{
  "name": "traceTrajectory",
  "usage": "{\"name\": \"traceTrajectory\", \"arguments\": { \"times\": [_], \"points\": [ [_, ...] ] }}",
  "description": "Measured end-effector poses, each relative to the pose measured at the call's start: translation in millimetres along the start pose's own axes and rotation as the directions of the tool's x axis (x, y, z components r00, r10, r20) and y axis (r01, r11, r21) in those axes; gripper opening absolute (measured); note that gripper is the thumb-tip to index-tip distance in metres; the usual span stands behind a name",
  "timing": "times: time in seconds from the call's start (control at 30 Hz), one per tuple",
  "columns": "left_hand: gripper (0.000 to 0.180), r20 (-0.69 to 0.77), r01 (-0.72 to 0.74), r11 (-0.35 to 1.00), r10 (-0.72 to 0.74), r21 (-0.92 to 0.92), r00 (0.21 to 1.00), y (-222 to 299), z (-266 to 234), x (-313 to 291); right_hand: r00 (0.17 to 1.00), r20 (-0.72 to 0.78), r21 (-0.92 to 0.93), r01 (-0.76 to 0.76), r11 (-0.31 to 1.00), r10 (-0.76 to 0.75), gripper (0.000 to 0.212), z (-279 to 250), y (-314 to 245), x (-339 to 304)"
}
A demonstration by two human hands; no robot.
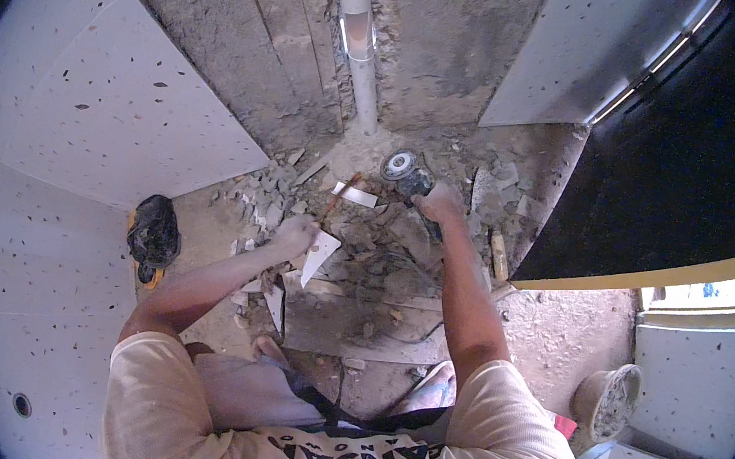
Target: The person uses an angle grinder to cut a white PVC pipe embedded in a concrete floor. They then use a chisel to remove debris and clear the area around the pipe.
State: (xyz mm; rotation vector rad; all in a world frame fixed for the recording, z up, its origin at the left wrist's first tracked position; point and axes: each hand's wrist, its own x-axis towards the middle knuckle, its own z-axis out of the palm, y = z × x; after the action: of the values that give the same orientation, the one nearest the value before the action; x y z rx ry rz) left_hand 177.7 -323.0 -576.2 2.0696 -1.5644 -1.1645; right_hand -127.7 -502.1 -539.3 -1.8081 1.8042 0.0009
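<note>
My right hand (439,203) is wrapped around the body of a dark angle grinder (411,178). Its round disc faces up, close to the foot of the pale pipe. On the left, my left hand (296,236) is closed at the edge of a pointed white tile piece (320,255); its fingertips are partly hidden. A thin rusty-brown rod (340,197) runs up from beside those fingers, past a white tile strip (356,195) lying on the rubble. Broken mortar and tile rubble (385,232) spreads beneath both hands.
A pale vertical pipe (357,56) rises from the corner between bare walls. Speckled white tiled walls (127,111) stand left. A black bag (154,231) sits by the left wall, a dark panel (655,172) at the right. A bucket (606,400) stands lower right; a wooden handle (499,255) lies right.
</note>
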Motion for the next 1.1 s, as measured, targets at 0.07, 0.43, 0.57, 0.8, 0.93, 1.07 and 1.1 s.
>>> {"name": "traceTrajectory", "arguments": {
  "times": [0.07, 0.43, 0.57, 0.8, 0.93, 1.07, 1.1],
  "points": [
    [0.037, -0.067, -0.034, 0.955, 0.057, 0.296, 0.996, -27.9, -15.1, -8.2, 0.998, 0.062, -0.093, 0.003, 0.996, 0.003, 0.06, -0.1, -2.3, 3.0],
    [0.053, 0.174, 0.023, 0.997, -0.035, 0.07, 0.984, 99.4, -44.1, -19.4, 0.998, 0.053, 0.197, -0.035, 0.98, 0.025, 0.066, 9.3, 37.4, 9.6],
    [0.048, 0.196, -0.239, 0.881, 0.34, -0.407, 0.92, 120.0, 26.5, 9.0, 0.992, -0.074, 0.631, 0.126, 0.766, -0.102, 0.053, -33.2, -49.8, -57.2],
    [0.037, 0.061, -0.15, 0.348, 0.527, -0.925, 0.848, 258.9, 11.5, -46.6, 0.978, -0.093, 0.931, 0.151, 0.333, -0.184, 0.041, -153.7, -97.9, -118.6],
    [0.034, 0.208, 0.014, 0.262, 0.731, -0.965, 0.65, 272.0, -24.3, -46.5, 0.98, 0.052, 0.961, 0.004, 0.278, -0.193, 0.041, -195.9, -112.9, -138.6],
    [0.055, 0.014, -0.339, 0.322, 0.743, -0.884, 0.669, 274.2, -11.2, -46.0, 0.979, 0.038, 0.924, 0.043, 0.381, -0.202, 0.033, -201.7, -113.6, -134.3],
    [0.058, -0.061, -0.473, 0.374, 0.73, -0.798, 0.68, 264.1, -2.7, -38.9, 0.975, 0.02, 0.913, 0.072, 0.402, -0.222, 0.031, -200.5, -117.7, -130.8]
  ]
}}
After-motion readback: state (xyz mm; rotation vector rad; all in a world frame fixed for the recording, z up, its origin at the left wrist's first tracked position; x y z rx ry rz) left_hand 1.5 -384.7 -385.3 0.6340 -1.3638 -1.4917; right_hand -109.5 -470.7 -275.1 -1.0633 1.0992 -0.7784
